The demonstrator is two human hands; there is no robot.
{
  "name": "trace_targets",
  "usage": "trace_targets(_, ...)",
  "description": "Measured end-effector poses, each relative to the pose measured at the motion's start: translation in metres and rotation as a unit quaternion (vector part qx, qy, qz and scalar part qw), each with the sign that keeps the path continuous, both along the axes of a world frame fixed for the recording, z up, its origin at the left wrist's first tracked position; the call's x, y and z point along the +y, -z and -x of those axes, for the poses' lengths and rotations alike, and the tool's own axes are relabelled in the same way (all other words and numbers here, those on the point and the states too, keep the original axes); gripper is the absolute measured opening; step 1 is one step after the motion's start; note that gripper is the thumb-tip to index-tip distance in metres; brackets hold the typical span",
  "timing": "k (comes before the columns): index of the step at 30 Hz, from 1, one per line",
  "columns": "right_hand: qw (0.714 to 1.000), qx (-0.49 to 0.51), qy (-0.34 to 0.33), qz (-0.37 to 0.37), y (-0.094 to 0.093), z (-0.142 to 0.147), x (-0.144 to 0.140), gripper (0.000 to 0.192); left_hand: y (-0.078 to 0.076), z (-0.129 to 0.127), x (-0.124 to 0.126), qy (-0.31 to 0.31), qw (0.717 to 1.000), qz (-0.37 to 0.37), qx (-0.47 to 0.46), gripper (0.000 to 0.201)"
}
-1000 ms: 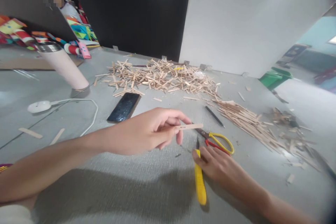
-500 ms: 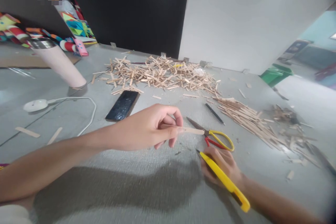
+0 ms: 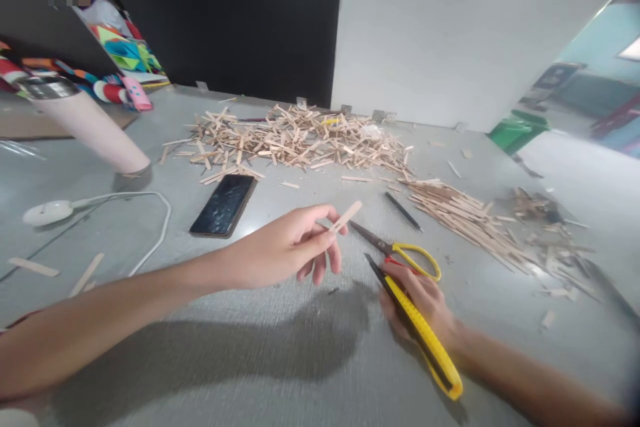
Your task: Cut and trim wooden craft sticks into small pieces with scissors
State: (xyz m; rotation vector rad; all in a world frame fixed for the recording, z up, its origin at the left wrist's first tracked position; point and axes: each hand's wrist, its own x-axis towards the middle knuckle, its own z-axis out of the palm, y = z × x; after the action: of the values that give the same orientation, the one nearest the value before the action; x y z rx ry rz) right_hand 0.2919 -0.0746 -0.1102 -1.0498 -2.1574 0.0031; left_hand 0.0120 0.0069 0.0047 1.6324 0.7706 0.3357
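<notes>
My left hand (image 3: 300, 243) pinches a pale wooden craft stick (image 3: 346, 215) between thumb and fingers, above the grey table. The stick's free end points up and away to the right. In my right hand (image 3: 417, 303) lies a yellow box cutter (image 3: 423, 330), its dark blade tip aimed toward the upper left. Just beyond that hand rest scissors (image 3: 395, 250) with yellow and red handles, their blades toward my left fingers. The right fingertips are partly hidden under the cutter.
A heap of craft sticks (image 3: 295, 140) spreads along the back, with a neater bundle (image 3: 465, 223) to the right. A black pen (image 3: 403, 211), a phone (image 3: 223, 205), a white cable (image 3: 167, 213) and a pale pink bottle (image 3: 95, 130) lie or stand around. A person (image 3: 103, 13) is at the far left.
The craft stick in my left hand has turned from nearly level to slanting upward. My right hand stays by the scissors with the cutter. The whole view has shifted slightly.
</notes>
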Motion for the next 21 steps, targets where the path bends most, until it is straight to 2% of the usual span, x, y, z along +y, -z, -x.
trace_targets(4,1.0,0.006,0.003,0.001,-0.001,0.0,0.001,0.04,0.002,0.001,-0.001,-0.016,0.998,-0.026,0.045,0.016)
trace_targets(8,1.0,0.009,-0.009,0.011,-0.002,-0.001,0.0,0.04,0.001,0.002,0.0,-0.034,0.995,-0.06,0.079,0.019)
trace_targets(14,0.999,0.04,-0.02,-0.006,0.009,-0.012,0.001,0.05,0.005,0.001,0.007,-0.042,0.986,-0.137,0.08,0.018)
trace_targets(17,0.998,0.044,-0.038,-0.022,0.011,-0.013,-0.003,0.053,0.01,-0.001,0.009,-0.023,0.982,-0.157,0.103,0.021)
trace_targets(21,0.998,0.009,-0.057,-0.011,0.002,-0.001,-0.013,0.057,0.017,-0.005,0.005,0.028,0.986,-0.123,0.105,0.021)
